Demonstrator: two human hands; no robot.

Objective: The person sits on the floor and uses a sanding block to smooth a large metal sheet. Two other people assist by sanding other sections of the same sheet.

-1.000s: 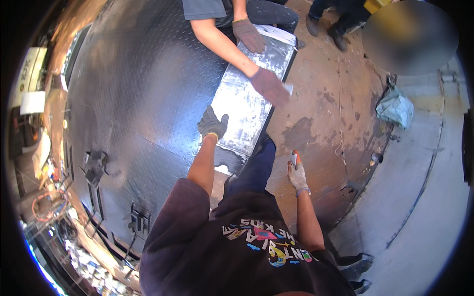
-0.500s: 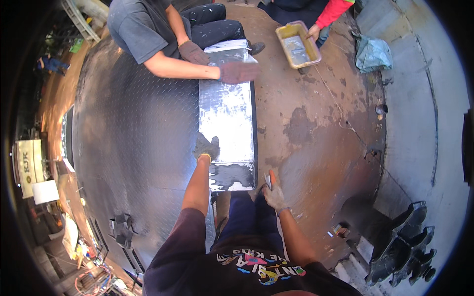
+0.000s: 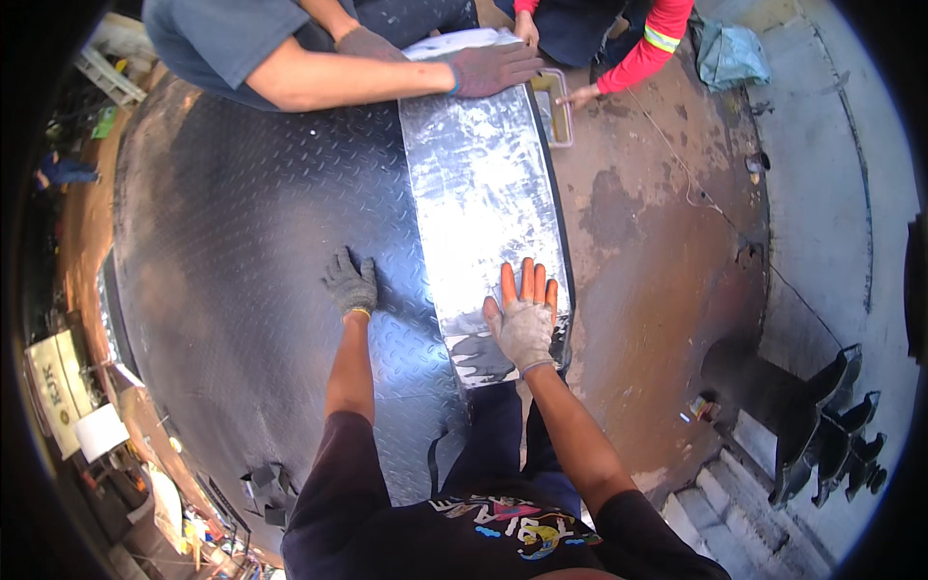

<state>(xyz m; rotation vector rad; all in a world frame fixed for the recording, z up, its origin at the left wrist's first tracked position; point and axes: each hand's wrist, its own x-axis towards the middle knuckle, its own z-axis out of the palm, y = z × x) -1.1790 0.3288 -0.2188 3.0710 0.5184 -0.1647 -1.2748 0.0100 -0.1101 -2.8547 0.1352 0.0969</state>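
The metal panel (image 3: 483, 193), long, flat and bright silver with streaked dull areas, lies lengthwise in front of the person, its near end at the person's legs. A dark patch with an irregular pale border (image 3: 478, 360) marks the near end; a dark edge runs along the right side.

The right hand (image 3: 527, 324), in a pale glove with orange fingers, is placed palm down over the near right part of the panel. Its fingers are extended and slightly apart, pointing toward the far end. Whether anything lies beneath the palm cannot be told.

The left hand (image 3: 350, 286), in a dark grey knitted glove with a yellow cuff, is spread wide, with nothing visible in its grasp. It is positioned over the dark tread plate (image 3: 242, 242), left of the panel and apart from it. Contact with the plate cannot be confirmed.

At the far end, a co-worker's brown-gloved hand (image 3: 493, 71) extends across the panel. A second co-worker, wearing a red sleeve (image 3: 667, 29) with a reflective band, has a bare hand (image 3: 580, 95) at a yellowish tray (image 3: 566, 137), located beside the panel's far right edge and partly hidden by it.

A blue-green sack (image 3: 733, 56) sits near the grey wall (image 3: 822, 145).
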